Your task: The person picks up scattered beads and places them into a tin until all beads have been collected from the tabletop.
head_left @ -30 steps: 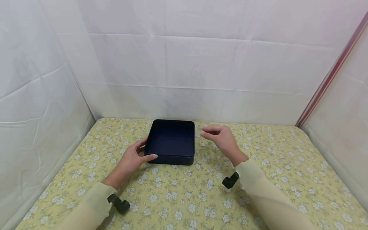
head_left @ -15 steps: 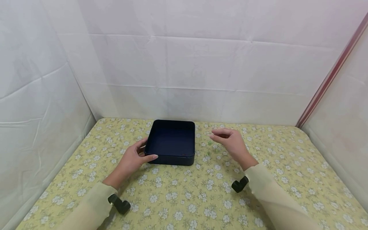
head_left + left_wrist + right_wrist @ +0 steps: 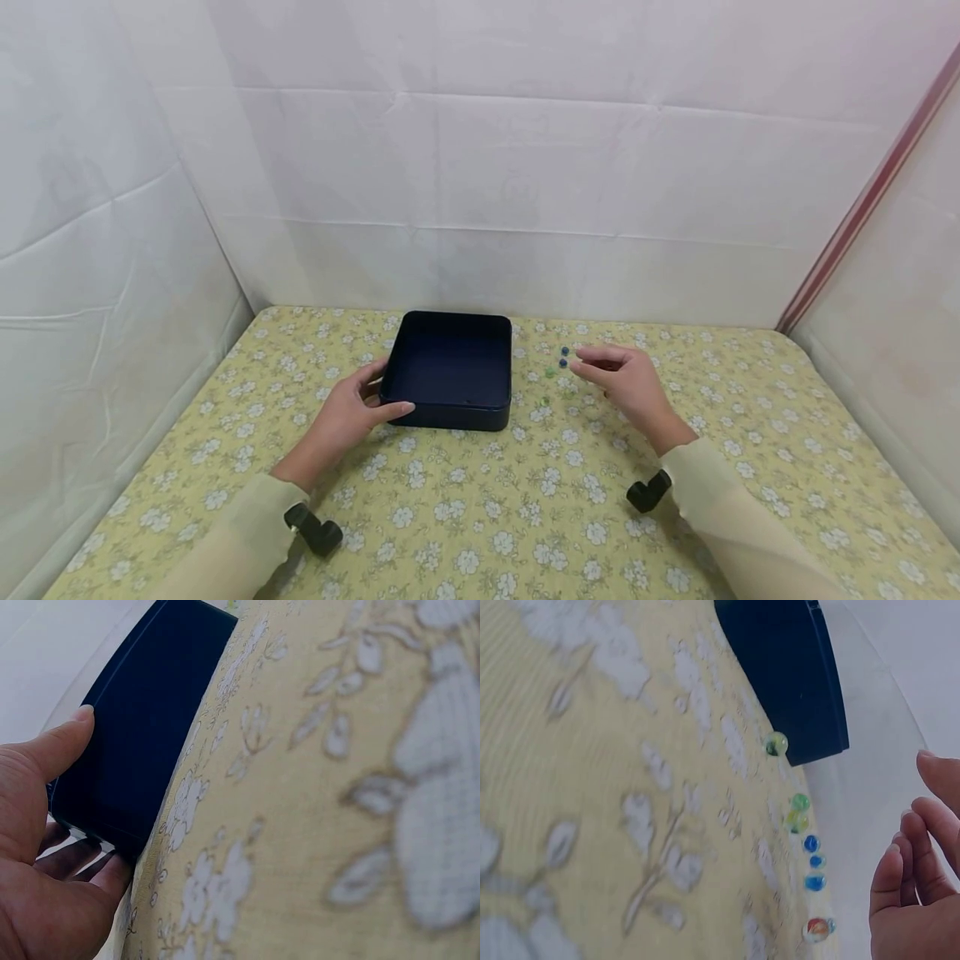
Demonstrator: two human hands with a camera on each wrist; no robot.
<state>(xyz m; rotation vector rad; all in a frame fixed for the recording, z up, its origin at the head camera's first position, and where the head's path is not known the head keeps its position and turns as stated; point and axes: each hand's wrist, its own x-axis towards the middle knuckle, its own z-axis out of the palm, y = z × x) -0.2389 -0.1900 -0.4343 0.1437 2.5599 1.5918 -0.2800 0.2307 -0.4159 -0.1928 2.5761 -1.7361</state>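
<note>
A dark blue, open-topped square box [image 3: 450, 367] stands on the flowered cloth. My left hand [image 3: 348, 421] grips its near left corner, thumb on the front wall and fingers around the side, as the left wrist view [image 3: 52, 862] also shows. To the right of the box, my right hand [image 3: 630, 387] hovers with bent fingers, thumb apart, nothing visible between them. Just left of its fingertips lie blue marbles [image 3: 563, 363] and a green marble [image 3: 550, 372]. In the right wrist view several marbles form a row, including a clear greenish one [image 3: 776, 744] and a red-and-white one [image 3: 817, 930].
Yellow cloth with white flowers [image 3: 465, 517] covers the table. A white sheet [image 3: 510, 167] hangs behind, with more white sheeting at both sides. A reddish strip [image 3: 862, 208] runs down the right corner.
My right hand has moved rightward, away from the box, and blue and green marbles have come into view beside its fingertips. My left hand and the box stay in place.
</note>
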